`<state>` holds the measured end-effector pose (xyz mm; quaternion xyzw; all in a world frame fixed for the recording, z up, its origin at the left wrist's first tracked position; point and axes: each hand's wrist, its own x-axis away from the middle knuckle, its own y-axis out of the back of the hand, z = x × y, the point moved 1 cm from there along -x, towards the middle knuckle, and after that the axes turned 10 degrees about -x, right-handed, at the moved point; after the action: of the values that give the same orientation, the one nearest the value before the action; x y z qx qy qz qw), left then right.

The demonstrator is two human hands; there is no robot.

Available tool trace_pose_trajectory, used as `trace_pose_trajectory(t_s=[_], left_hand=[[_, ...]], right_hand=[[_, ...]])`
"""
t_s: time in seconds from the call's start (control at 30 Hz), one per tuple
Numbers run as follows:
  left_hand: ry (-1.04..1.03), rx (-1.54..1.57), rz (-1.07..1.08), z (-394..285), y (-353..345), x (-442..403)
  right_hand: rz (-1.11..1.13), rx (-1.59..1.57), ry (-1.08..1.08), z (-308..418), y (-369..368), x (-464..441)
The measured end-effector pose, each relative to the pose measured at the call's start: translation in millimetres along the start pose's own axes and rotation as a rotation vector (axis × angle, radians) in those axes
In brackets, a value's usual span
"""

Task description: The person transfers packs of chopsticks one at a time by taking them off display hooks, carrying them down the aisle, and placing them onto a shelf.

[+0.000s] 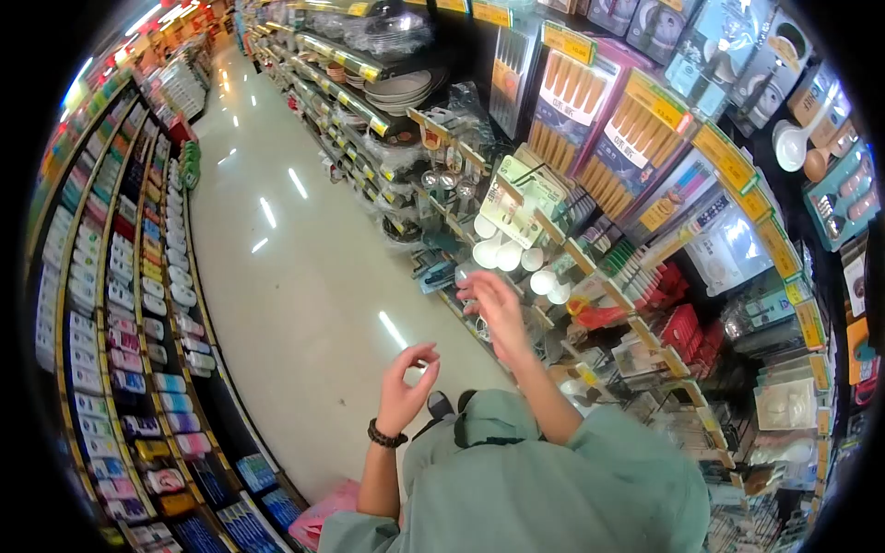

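Note:
My left hand, with a dark beaded bracelet at the wrist, is raised over the aisle floor. Its fingers curve toward the thumb with a gap between them, and nothing shows inside. Further right, my right hand is held up with loosely bent fingers and no object visible in it. Nearest to it hang white spoons on a pale green card, at the shelf's edge; I see no clear contact. Packs of wooden chopsticks hang above and to the right.
Kitchenware shelves with stacked plates line the right side. Shelves of bottles and packets curve along the left. Between them runs a shiny floor. A pink bag is beside my left arm.

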<state>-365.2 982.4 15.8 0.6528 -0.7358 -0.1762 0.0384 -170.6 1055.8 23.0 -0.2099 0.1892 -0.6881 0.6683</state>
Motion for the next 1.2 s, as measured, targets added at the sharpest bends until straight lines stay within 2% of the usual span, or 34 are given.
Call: trace_pose_trajectory(t_s=[0.33, 0.6, 0.73, 0.83, 0.87, 0.93, 0.97, 1.03, 1.1, 1.2], left_hand=[[-0.252, -0.153, 0.202, 9.5, -4.7, -200.3], [-0.533, -0.239, 0.314, -0.8, -19.4, -382.6], [-0.661, -0.186, 0.247, -8.1, -50.3, -467.8], [-0.673, -0.076, 0.264, -15.9, -80.6, -512.7], [-0.655, -0.053, 0.273, -18.6, -89.1, -519.6], [-0.629, 0.033, 0.309, -18.0, -108.7, -530.5], [-0.623, 0.084, 0.319, -14.8, -116.3, -532.1], [-0.591, 0.158, 0.336, -8.7, -123.2, -533.7], [-0.646, 0.119, 0.349, -2.3, -126.2, -540.5], [-0.578, 0.17, 0.456, 6.6, -120.3, -556.9]], right_hand=[[-0.088, 0.056, 0.35, 34.0, 0.8, -156.4], [-0.368, 0.395, 0.79, 64.7, -3.0, -273.8], [-0.477, 0.493, 0.894, 77.2, -11.5, -305.9], [-0.566, 0.484, 0.835, 75.7, -13.1, -316.4], [-0.626, 0.561, 0.869, 74.6, -13.1, -320.4], [-0.657, 0.474, 0.86, 80.0, -27.0, -319.3], [-0.689, 0.526, 0.868, 78.2, -28.2, -320.8], [-0.757, 0.631, 0.881, 74.7, -30.2, -323.3], [-0.798, 0.639, 0.837, 71.0, -36.2, -325.6], [-0.912, 0.534, 0.819, 58.8, -47.6, -336.7]])
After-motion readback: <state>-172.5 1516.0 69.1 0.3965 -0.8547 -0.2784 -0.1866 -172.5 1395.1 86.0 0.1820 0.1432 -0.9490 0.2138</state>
